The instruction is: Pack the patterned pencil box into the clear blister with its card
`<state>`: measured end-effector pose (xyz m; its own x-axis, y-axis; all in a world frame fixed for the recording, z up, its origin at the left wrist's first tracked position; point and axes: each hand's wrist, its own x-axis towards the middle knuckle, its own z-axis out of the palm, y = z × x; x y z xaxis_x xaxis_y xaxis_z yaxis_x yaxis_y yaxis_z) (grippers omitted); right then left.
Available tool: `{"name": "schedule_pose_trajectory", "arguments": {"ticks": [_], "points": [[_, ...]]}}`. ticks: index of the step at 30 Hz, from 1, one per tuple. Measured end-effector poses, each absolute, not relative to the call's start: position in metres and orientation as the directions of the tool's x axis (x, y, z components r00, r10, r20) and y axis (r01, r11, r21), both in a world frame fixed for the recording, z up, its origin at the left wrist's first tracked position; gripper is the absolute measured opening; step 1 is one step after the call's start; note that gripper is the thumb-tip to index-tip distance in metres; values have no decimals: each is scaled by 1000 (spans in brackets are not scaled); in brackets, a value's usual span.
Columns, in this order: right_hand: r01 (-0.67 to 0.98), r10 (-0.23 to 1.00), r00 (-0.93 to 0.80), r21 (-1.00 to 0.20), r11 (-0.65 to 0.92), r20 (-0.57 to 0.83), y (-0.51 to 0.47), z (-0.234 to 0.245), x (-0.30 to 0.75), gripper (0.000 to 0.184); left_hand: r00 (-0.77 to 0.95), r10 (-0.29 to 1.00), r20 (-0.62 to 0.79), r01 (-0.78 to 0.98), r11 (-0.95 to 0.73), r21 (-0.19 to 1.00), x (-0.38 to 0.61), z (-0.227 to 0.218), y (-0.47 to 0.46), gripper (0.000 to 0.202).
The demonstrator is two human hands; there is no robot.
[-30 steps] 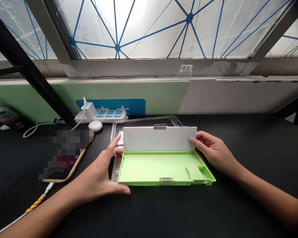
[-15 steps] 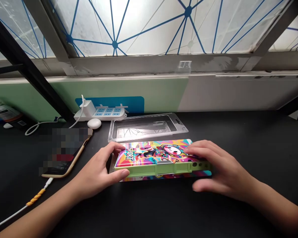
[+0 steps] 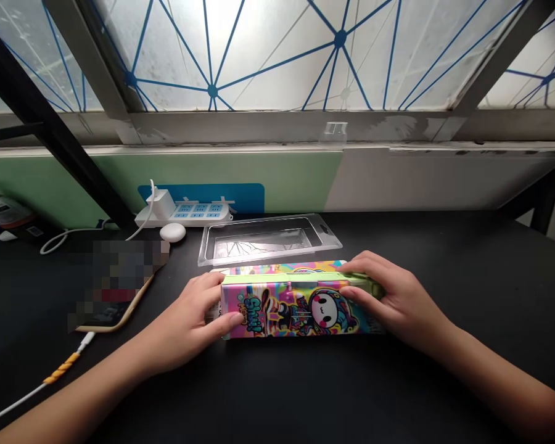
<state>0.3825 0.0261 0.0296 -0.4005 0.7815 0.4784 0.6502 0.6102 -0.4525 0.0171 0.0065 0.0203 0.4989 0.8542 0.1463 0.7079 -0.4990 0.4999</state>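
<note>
A green pencil case with a bright cartoon print stands closed on its long edge on the black table, its printed face turned toward me. My left hand grips its left end, thumb on the front and fingers over the top. My right hand clasps its right end, fingers curled over the top edge. A printed card lies flat just behind the case.
A clear plastic blister tray lies behind the case. At left are a phone on a charging cable, a white round object and a power strip against the wall. A bottle lies far left.
The case stood open with its white lid up a second ago. The lid was shut flat, and now both hands have tipped the closed case up onto its long edge.
</note>
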Motion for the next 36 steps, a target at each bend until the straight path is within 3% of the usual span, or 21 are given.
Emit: {"name": "schedule_pose_trajectory", "arguments": {"ticks": [4, 7, 11, 13, 15, 21, 26, 30, 34, 36], "points": [[697, 838, -438, -465, 545, 326, 40, 29, 378, 30, 354, 929, 106, 770, -354, 531, 20, 20, 6, 45], [713, 825, -467, -417, 564, 318, 50, 26, 378, 29, 331, 934, 138, 755, -349, 556, 18, 18, 5, 51], [721, 718, -566, -180, 669, 405, 56, 30, 373, 24, 418, 894, 159, 709, -431, 558, 12, 15, 3, 64], [699, 648, -646, -30, 715, 404, 55, 33, 362, 24, 445, 881, 163, 696, -455, 555, 9, 13, 2, 75], [672, 608, -694, 42, 740, 386, 53, 36, 345, 24, 447, 877, 177, 690, -464, 555, 7, 10, 2, 84], [714, 669, -657, 1, 701, 347, 49, 31, 289, 23, 408, 896, 174, 684, -426, 591, 7, 8, 3, 103], [754, 705, -625, 24, 657, 336, 51, 26, 277, 25, 418, 889, 187, 672, -440, 596, 4, 8, 4, 106], [774, 699, -617, 121, 621, 362, 53, 26, 275, 29, 412, 894, 176, 682, -431, 591, 5, 11, 5, 107], [772, 597, -618, 251, 584, 512, 52, 31, 273, 33, 411, 899, 152, 689, -415, 593, 8, 18, 4, 103], [752, 515, -623, 270, 601, 590, 47, 38, 275, 32, 431, 890, 149, 682, -429, 592, 9, 21, 4, 91]]}}
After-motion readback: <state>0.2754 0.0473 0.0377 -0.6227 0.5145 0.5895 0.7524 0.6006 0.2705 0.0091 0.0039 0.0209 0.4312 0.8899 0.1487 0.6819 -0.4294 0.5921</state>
